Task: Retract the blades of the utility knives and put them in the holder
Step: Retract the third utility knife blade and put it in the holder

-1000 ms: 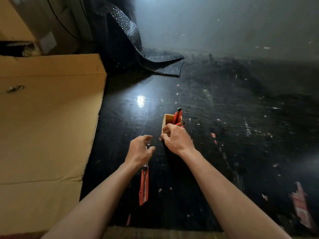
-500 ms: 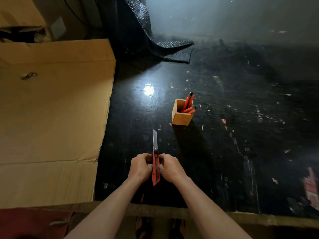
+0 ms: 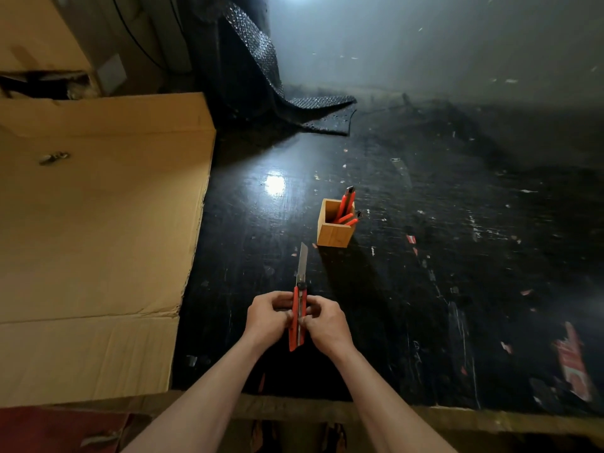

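A red utility knife (image 3: 298, 318) is held upright between both hands above the near part of the black table, its long silver blade (image 3: 302, 259) sticking out away from me. My left hand (image 3: 266, 317) grips the handle's left side and my right hand (image 3: 325, 323) grips its right side. Beyond the blade stands a small square wooden holder (image 3: 331, 235) with three red knives (image 3: 347, 207) leaning in it, blades not showing.
A large flat cardboard sheet (image 3: 94, 230) covers the table's left part. Black bubble wrap (image 3: 294, 106) drapes at the back. The dark table (image 3: 457, 256) is scuffed, with red scraps (image 3: 573, 361) at the right. The table's front edge (image 3: 457, 416) runs below my forearms.
One second ago my right hand was at the holder and my left on a knife lying on the table. Both hands now hold that knife upright, nearer to me, blade extended.
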`<action>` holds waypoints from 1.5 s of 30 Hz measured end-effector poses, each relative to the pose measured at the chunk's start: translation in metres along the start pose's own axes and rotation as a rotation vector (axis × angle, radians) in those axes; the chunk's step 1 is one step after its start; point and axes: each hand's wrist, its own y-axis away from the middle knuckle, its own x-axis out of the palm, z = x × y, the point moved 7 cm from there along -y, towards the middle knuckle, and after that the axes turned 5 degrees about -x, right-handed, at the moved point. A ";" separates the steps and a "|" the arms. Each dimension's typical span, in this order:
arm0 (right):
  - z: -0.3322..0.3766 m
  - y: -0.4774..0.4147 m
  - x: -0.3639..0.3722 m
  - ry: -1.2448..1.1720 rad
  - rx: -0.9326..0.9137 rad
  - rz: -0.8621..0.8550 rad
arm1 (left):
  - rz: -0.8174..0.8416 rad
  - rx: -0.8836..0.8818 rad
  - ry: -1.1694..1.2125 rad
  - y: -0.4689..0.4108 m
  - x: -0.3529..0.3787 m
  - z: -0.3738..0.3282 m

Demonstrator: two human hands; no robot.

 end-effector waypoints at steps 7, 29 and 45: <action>0.044 0.000 -0.051 -0.058 -0.183 -0.107 | 0.067 0.187 0.079 0.007 0.007 -0.072; 0.237 0.012 -0.198 0.065 -0.651 -0.297 | 0.218 0.524 0.341 0.058 0.010 -0.280; 0.276 0.015 -0.215 0.223 -0.738 -0.312 | 0.233 0.574 0.339 0.074 0.009 -0.315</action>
